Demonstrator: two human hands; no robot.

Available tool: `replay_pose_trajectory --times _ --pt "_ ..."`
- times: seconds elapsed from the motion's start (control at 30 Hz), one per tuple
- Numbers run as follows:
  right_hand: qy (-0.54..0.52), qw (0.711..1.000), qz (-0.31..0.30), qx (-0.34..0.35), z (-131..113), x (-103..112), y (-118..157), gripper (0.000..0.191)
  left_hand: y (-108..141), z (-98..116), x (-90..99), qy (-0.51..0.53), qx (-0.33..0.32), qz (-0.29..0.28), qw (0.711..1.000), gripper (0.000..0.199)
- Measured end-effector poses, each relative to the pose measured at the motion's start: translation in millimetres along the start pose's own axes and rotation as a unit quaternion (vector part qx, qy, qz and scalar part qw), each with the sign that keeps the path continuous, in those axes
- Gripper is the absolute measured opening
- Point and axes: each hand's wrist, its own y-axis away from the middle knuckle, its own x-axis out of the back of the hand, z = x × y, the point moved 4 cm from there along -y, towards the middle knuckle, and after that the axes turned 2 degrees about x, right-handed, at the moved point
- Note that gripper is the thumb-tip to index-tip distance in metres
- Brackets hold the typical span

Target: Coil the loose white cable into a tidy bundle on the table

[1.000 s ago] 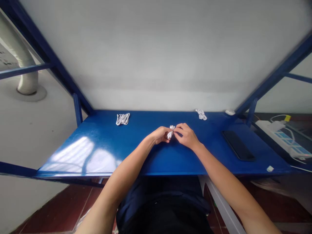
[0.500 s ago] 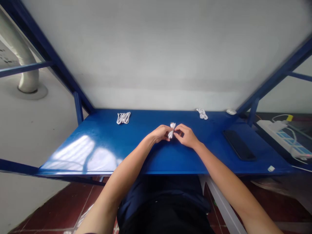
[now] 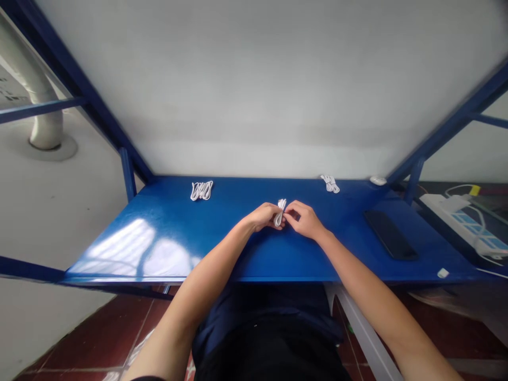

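- At frame centre, over the blue tabletop (image 3: 166, 233), both hands meet on one small white cable bundle (image 3: 280, 211).
- left hand (image 3: 264, 217): fingers curled, pinching the bundle's lower part from the left; closed on it.
- right hand (image 3: 305, 219): fingertips pinched at the bundle's right side, near its middle; also closed on it, thumb and forefinger doing the work.
- Bundle sits upright between the two hands, just above the tabletop; can't tell if its lower end touches.
- Step in hand, by my read: tidying or binding the coil, one hand bracing, the other working the wrap.
- Next move likely calls for a steady pinch from the bracing hand so loops don't spring loose, plus fine fingertip work; the cable looks thin and springy.
- Other items: loose white cable coil (image 3: 201, 190) at upper left of the tabletop, second white bundle (image 3: 330, 184) at upper right, dark phone (image 3: 389, 235) lying flat at right, small white piece (image 3: 442, 273) near the front right edge, white power strip (image 3: 462, 222) off to the far right.
- Writing or brands: none readable; phone screen dark, power strip too small to read.
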Motion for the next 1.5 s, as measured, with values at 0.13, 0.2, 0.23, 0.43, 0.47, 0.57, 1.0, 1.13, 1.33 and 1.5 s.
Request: replay_pose_trajectory --times 0.13,0.2,0.23,0.43,0.47,0.57,1.0,1.13,1.33,1.5 --pt "-0.016 1.000 -0.014 -0.019 3.0 -1.6 -0.2 0.009 3.5 1.8 -6.8 0.000 0.003 -0.025 1.000 0.017" --pt "-0.018 0.999 -0.018 -0.029 4.5 -2.0 -0.2 0.010 6.3 4.2 -9.6 -0.002 -0.009 -0.026 1.000 0.019" --pt "-0.019 0.999 -0.020 -0.033 5.0 -2.2 -0.3 0.010 7.6 5.4 -11.0 0.001 -0.013 -0.028 1.000 0.019" --pt "-0.015 0.999 -0.033 -0.040 3.5 -2.7 -0.7 0.012 10.2 6.1 -14.7 0.029 0.023 -0.024 0.999 0.019" --pt "-0.017 0.999 -0.035 -0.039 3.2 -2.9 -0.7 0.012 9.6 5.5 -13.8 0.027 0.030 -0.016 0.999 0.020" --pt "-0.022 0.998 -0.042 -0.037 2.6 -3.6 -0.4 0.012 7.6 3.7 -10.7 0.017 0.040 -0.001 0.999 0.021" --pt "-0.080 0.993 -0.038 -0.072 9.2 -7.1 0.4 0.013 4.5 -0.2 -7.7 -0.016 0.034 -0.030 0.999 0.017" --pt "-0.038 0.997 -0.003 -0.070 8.5 -4.5 0.5 0.010 3.5 -1.7 -7.1 -0.027 0.034 -0.020 0.999 0.017" --pt "0.044 0.999 -0.012 0.012 -7.1 -2.9 1.7 0.023 3.8 -2.0 -8.0 -0.033 0.030 0.000 0.999 0.019" --pt "0.143 0.987 -0.020 0.070 -18.1 -8.1 2.7 0.034 2.7 -2.9 -6.7 -0.037 0.032 0.017 0.999 0.021"
